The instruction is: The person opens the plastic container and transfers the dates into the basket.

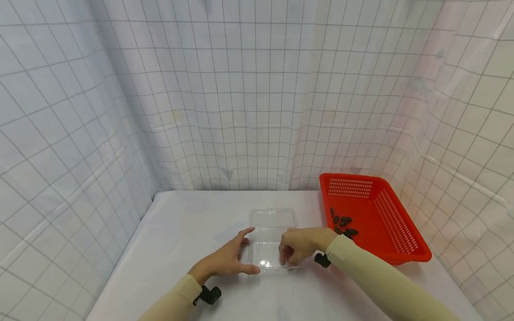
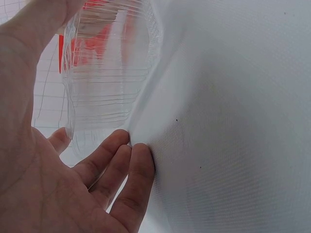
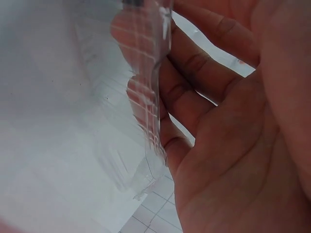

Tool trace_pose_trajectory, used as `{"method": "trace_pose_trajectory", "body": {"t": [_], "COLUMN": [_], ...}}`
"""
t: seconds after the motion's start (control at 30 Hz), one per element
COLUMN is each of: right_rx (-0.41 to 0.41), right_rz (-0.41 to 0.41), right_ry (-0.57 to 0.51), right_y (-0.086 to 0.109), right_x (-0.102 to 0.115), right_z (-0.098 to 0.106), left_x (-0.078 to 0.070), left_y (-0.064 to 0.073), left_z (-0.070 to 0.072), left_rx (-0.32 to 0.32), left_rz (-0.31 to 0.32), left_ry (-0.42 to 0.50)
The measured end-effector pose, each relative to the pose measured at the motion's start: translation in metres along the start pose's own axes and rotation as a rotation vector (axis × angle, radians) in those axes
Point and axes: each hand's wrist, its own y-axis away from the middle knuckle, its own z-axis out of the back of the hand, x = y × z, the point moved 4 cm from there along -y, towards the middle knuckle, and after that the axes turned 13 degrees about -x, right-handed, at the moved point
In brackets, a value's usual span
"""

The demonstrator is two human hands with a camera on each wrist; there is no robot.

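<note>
A clear plastic clamshell box lies unfolded on the white table, its lid laid back on the far side. My left hand holds the box's left end, thumb at the near corner and forefinger at the far one. In the left wrist view, other fingers bend near its ridged wall. My right hand reaches down into the box's right side with curled fingers. At its fingertips it pinches a small dark piece, mostly hidden. Through the clear wall parts of the fingers show.
To the right stands a red plastic basket with slotted walls, under the right forearm. Several small dark oval pieces lie along its left side. White gridded curtains hang at the back and both sides of the table.
</note>
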Motion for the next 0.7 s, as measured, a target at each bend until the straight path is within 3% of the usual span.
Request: {"method": "trace_pose_trajectory", "body": {"t": [0.47, 0.7], "right_rx": [-0.136, -0.217], "right_rz": [0.081, 0.062], "right_ry": [0.02, -0.038], "right_y": [0.006, 0.0092], "right_x": [0.0024, 0.003], "right_z": [0.0004, -0.0015], "left_x": [-0.0018, -0.0028], "left_y": [0.0007, 0.0018], "left_z": [0.0008, 0.0007], "left_rx": [0.002, 0.007], "left_rz": [0.003, -0.006], "left_ry": [0.001, 0.008]}}
